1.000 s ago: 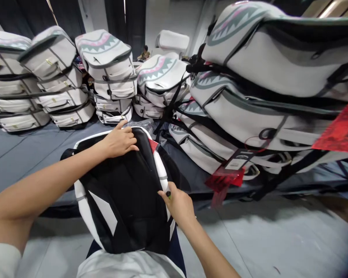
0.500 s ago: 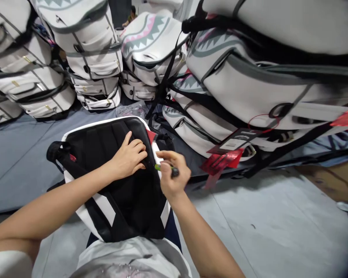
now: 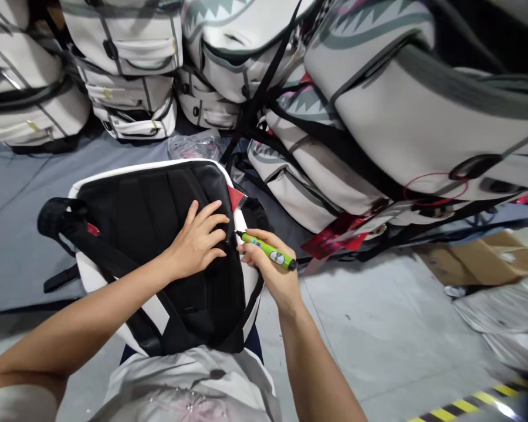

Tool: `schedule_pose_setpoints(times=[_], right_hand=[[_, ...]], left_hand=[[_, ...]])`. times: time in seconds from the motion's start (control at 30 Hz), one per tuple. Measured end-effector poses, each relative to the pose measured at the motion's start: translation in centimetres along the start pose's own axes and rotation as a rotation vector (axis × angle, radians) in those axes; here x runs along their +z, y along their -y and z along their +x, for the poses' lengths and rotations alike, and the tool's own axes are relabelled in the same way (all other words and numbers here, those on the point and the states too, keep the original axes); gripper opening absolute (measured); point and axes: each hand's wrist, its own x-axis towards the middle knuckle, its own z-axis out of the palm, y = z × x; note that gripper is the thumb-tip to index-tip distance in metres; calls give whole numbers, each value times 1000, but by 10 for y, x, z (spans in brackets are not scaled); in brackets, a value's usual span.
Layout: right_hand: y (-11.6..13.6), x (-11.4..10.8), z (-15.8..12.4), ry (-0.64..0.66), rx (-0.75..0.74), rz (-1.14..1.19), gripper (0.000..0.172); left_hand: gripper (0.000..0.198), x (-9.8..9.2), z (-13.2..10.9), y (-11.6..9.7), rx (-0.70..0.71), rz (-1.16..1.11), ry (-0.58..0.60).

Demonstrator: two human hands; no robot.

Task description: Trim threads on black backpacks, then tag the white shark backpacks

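A black and white backpack (image 3: 158, 205) lies on my lap with its black padded back up. My left hand (image 3: 200, 237) rests flat on that back panel near the right edge, fingers spread. My right hand (image 3: 268, 266) pinches a green marker pen (image 3: 266, 250), its tip touching the backpack's right edge beside my left fingers. A red tag (image 3: 235, 197) sticks out at the backpack's upper right corner. A black shoulder strap (image 3: 59, 220) hangs off the left side.
Stacks of white backpacks with shark-mouth prints (image 3: 378, 99) pile up on the right and along the back (image 3: 127, 64) on a grey mat (image 3: 17, 193). Red hang tags (image 3: 334, 237) dangle from the right pile. A cardboard box (image 3: 479, 261) and plastic bags lie on the floor at right.
My left hand slid from the backpack's top down to its right middle. My right hand rose from the lower edge and brought the green pen's tip up beside the left fingers. The camera tilted down.
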Motion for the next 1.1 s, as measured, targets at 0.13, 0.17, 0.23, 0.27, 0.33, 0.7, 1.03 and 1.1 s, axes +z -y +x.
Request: schedule_pose_setpoints(times=[0.13, 0.17, 0.23, 0.27, 0.33, 0.7, 1.03, 1.1], right_hand=[[-3, 13, 1, -189, -58, -54, 26], [-5, 17, 1, -225, -83, -82, 27], [-10, 25, 0, -257, -131, -130, 28], [-13, 28, 0, -254, -152, -146, 27], [-17, 33, -1, -233, -198, -178, 25], [-22, 35, 2, -266, -234, -290, 27], [-22, 36, 2, -261, -266, -348, 26], [-22, 36, 3, -273, -273, -358, 27]], left_hand=[[13, 2, -3, 5, 27, -42, -62], [12, 3, -3, 5, 34, -37, -75], [11, 5, -4, 4, 50, -20, -98], [10, 6, -4, 3, 57, -13, -108], [9, 8, -5, 2, 64, -8, -123], [7, 10, -5, 1, 16, -39, -118], [5, 17, -6, -2, -12, 10, -139], [5, 17, -6, -2, 1, 13, -154]])
